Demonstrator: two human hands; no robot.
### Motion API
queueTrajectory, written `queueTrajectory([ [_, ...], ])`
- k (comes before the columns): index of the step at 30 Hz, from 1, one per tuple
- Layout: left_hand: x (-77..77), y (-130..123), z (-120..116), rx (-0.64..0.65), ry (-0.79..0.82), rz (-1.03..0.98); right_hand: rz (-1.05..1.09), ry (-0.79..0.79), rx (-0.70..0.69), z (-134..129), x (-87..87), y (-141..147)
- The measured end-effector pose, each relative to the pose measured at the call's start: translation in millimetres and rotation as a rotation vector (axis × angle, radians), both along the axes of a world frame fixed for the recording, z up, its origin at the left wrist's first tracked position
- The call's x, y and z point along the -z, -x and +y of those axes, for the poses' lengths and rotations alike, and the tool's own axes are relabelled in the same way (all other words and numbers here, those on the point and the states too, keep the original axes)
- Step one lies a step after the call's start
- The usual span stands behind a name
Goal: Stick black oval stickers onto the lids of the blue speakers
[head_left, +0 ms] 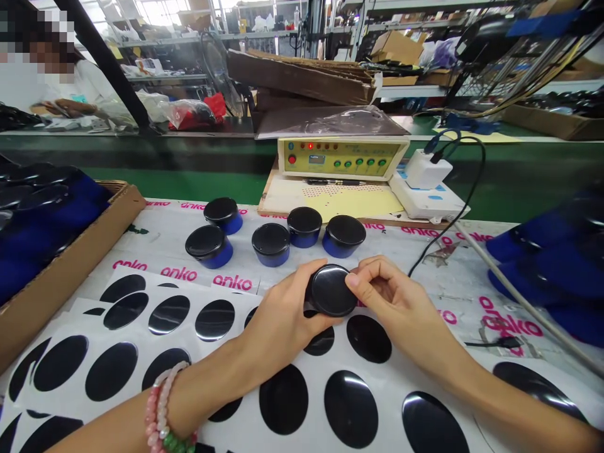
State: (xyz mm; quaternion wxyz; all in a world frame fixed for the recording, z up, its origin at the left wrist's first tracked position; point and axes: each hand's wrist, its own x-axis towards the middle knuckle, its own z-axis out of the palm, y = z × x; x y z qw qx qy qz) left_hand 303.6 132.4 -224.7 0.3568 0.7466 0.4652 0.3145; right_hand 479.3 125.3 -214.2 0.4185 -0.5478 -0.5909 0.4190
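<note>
My left hand [292,302] is wrapped around a small round unit with a glossy black top [334,290], tilted toward me. The thumb and fingers of my right hand [384,289] are closed at the right edge of that top, thumb tip on its rim. Whether a thin sticker lies between them and the top is too fine to tell. Beneath both hands spread white sheets of round black stickers [352,409]. Just beyond stand several blue round units with black tops, among them one at the right [344,236] and one at the left [209,246].
A cardboard box [75,258] of blue units stands at the left; more blue units [557,270] are at the right. Behind are a yellow-fronted control box [340,158], a pen [334,182] and a white plug adapter [427,168] with black cables. A person sits at the far left.
</note>
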Motion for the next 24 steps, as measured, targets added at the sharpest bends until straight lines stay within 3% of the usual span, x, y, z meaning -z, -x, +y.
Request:
queueTrajectory([
  [6,0.5,1.3,-1.7,0.0,-0.068,0.069,0.025,0.001,0.001,-2.7,2.3,0.8],
  [11,1.8,-0.7,-1.3,0.05,-0.195,0.251,0.02,0.089,0.024,9.7,7.1,-7.5],
  [14,0.9,-1.5,-6.7,0.103,-0.192,0.395,-0.042,-0.05,-0.023,18.8,-14.0,-23.3],
  [16,-4.9,0.0,-12.0,0.127,-0.194,0.427,-0.175,-0.134,-0.142,16.3,-37.5,-39.6],
  [18,-16.8,4.5,-13.1,0.139,-0.271,0.407,-0.374,-0.1,-0.332,3.1,-58.0,-58.2],
  [21,-42.3,19.6,9.5,-0.023,-0.399,0.394,-0.577,0.044,-0.565,-32.0,-65.3,-81.4],
  [24,-61.6,43.3,67.8,-0.305,-0.366,0.441,-0.583,0.023,-0.576,-67.8,-44.8,-89.7],
])
